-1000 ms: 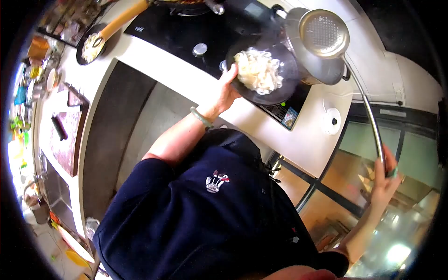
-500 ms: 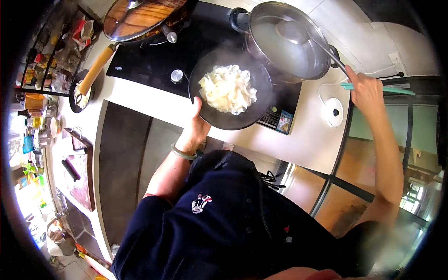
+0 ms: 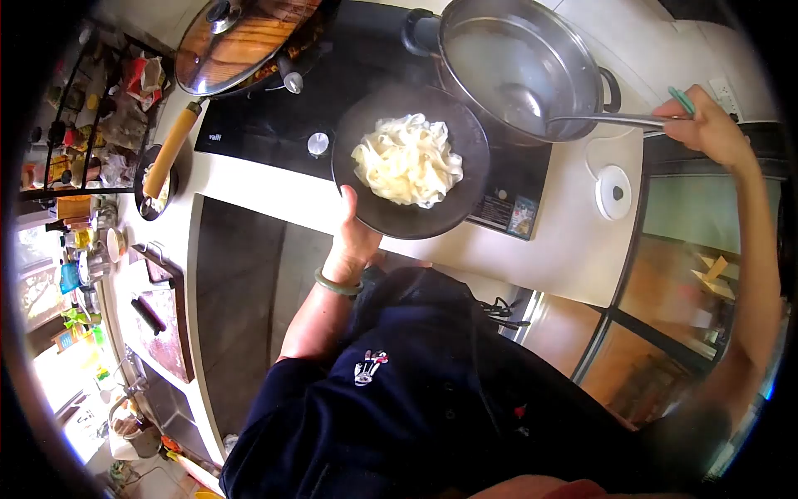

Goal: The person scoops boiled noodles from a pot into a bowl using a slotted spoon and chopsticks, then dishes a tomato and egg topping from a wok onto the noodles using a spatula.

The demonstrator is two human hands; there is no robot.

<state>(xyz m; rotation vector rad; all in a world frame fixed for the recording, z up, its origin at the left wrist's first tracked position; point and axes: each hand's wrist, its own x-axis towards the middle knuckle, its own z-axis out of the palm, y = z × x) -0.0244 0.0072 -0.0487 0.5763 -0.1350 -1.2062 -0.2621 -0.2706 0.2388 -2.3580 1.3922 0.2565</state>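
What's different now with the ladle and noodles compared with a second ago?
The right hand has swung forward, bringing the ladle down from above the pot into it. Nothing was taken up or let go: the right hand still grips the ladle, and the left hand still holds the dark bowl of noodles.

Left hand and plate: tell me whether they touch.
Touching. The head view shows the left hand holding the plate from the near side, thumb against its edge.

kitchen: black cooktop [image 3: 266, 133], two-handled pot [image 3: 573, 62] with ladle [image 3: 607, 121], glass-lidded pan [image 3: 241, 50], white counter [image 3: 573, 224], sink [image 3: 170, 416].
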